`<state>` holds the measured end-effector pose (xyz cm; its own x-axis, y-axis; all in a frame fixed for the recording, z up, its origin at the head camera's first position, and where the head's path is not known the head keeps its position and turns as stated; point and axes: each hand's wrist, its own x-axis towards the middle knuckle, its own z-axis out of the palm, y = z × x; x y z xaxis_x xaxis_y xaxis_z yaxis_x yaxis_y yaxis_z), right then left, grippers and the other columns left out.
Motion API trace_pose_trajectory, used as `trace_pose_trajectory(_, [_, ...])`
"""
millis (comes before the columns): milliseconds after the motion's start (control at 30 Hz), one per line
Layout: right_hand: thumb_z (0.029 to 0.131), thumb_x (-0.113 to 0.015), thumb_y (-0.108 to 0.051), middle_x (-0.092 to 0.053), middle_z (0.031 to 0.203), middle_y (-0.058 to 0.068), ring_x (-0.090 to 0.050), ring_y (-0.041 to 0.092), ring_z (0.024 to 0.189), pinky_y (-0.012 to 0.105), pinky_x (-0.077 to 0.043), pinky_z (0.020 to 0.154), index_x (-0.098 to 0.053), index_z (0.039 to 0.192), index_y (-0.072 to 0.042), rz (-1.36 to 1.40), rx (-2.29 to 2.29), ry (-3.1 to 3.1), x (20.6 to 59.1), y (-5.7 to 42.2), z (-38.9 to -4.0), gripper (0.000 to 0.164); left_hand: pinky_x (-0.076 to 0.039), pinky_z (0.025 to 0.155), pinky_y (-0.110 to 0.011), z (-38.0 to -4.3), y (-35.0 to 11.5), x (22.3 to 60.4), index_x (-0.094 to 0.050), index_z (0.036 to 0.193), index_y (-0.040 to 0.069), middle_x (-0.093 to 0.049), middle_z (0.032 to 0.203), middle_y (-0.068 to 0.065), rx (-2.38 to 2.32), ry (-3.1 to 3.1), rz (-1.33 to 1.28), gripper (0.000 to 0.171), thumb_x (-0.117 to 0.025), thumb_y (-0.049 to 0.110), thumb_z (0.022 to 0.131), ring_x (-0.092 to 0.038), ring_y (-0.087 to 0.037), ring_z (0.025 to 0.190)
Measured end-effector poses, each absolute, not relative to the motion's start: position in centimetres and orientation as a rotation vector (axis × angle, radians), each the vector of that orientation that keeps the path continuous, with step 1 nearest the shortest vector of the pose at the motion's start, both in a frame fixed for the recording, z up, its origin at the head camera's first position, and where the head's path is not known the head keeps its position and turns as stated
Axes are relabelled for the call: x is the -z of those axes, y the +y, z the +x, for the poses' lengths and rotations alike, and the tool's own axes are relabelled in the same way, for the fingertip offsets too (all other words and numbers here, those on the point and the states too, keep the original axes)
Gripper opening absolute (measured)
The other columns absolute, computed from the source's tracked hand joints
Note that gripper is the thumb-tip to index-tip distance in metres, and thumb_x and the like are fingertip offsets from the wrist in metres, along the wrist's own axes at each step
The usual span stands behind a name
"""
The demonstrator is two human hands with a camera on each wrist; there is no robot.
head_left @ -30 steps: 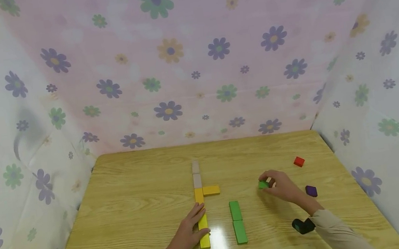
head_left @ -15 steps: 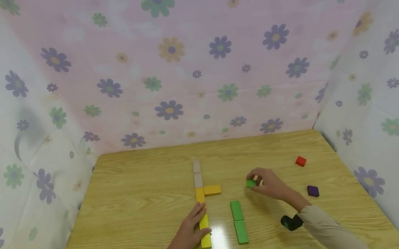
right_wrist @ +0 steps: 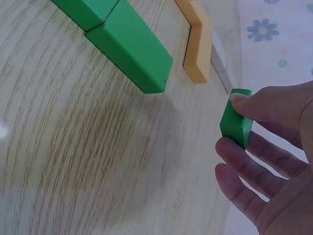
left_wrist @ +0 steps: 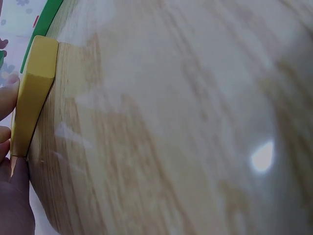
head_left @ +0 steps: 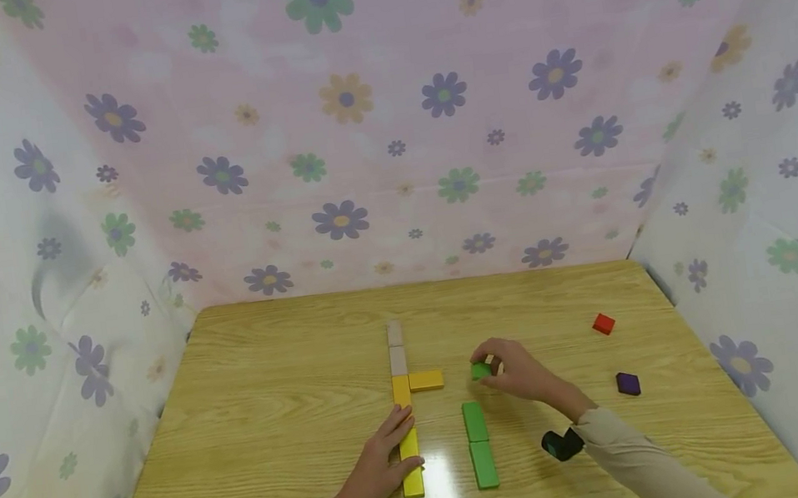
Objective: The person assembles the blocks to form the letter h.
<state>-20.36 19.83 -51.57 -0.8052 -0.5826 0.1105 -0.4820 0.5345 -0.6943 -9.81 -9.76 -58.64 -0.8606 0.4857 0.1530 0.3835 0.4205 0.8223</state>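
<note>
My right hand (head_left: 517, 370) pinches a small green block (right_wrist: 236, 116) between thumb and fingers, beyond two green blocks lying end to end, the nearer one (head_left: 484, 465) and the farther one (head_left: 475, 421). With its fingers laid across a row of yellow blocks (head_left: 413, 484), my left hand (head_left: 377, 469) rests there, partly covering the row. Farther along that line lie an orange-yellow block (head_left: 401, 385) and two pale wooden blocks (head_left: 398, 360). Another orange-yellow block (head_left: 426, 381) juts out to the right. In the left wrist view, fingers touch a yellow block (left_wrist: 36, 88).
On the right of the wooden table (head_left: 271, 367) lie a red block (head_left: 603, 324) and a dark purple block (head_left: 628, 384). Flower-patterned cloth (head_left: 402, 156) rises behind the table and along both sides.
My right hand has moved left with the small green block, closer to the jutting orange-yellow block. The left hand stays on the yellow row.
</note>
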Motion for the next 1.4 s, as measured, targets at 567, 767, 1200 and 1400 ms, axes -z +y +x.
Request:
trace_pose_trajectory(567, [0.079,-0.071,0.000,-0.062,0.097,0.011,-0.057,0.013,0.070,0.024,-0.049,0.061,-0.065,0.103,0.003,-0.935,1.109,2.580,53.7,16.7,-21.5,0.025,-0.031,0.106,-0.048,-9.7,-9.8,58.7,-0.039,0.140,-0.005,-0.029,0.152,-0.013,-1.415,2.586,0.799,0.063,-0.062,0.028,0.092,-0.019,-0.034,0.140])
trace_pose_trajectory(767, [0.078,-0.072,-0.002,-0.062,0.095,0.006,-0.052,0.011,0.066,0.024,-0.047,0.057,-0.067,0.101,-0.002,-0.913,1.057,2.601,54.8,15.7,-21.9,0.023,-0.031,0.105,-0.048,-9.7,-9.8,58.7,-0.040,0.140,-0.005,-0.029,0.152,-0.013,-1.419,2.593,0.809,0.063,-0.062,0.029,0.092,-0.020,-0.034,0.140])
trace_pose_trajectory(1200, [0.079,-0.072,-0.001,-0.061,0.094,0.004,-0.048,0.010,0.067,0.024,-0.044,0.059,-0.068,0.100,-0.003,-0.867,0.990,2.666,55.2,14.9,-22.2,0.022,-0.032,0.105,-0.048,-9.9,-9.8,58.7,-0.039,0.141,-0.004,-0.028,0.152,-0.012,-1.411,2.576,0.807,0.062,-0.061,0.028,0.093,-0.019,-0.033,0.141])
trace_pose_trajectory(1400, [0.078,-0.071,0.000,-0.060,0.092,0.005,-0.049,0.012,0.067,0.026,-0.045,0.059,-0.068,0.101,-0.002,-0.856,0.981,2.667,54.9,14.8,-22.2,0.023,-0.032,0.105,-0.049,-9.8,-9.9,58.6,-0.038,0.142,-0.004,-0.027,0.153,-0.012,-1.415,2.567,0.800,0.063,-0.061,0.029,0.093,-0.019,-0.033,0.141])
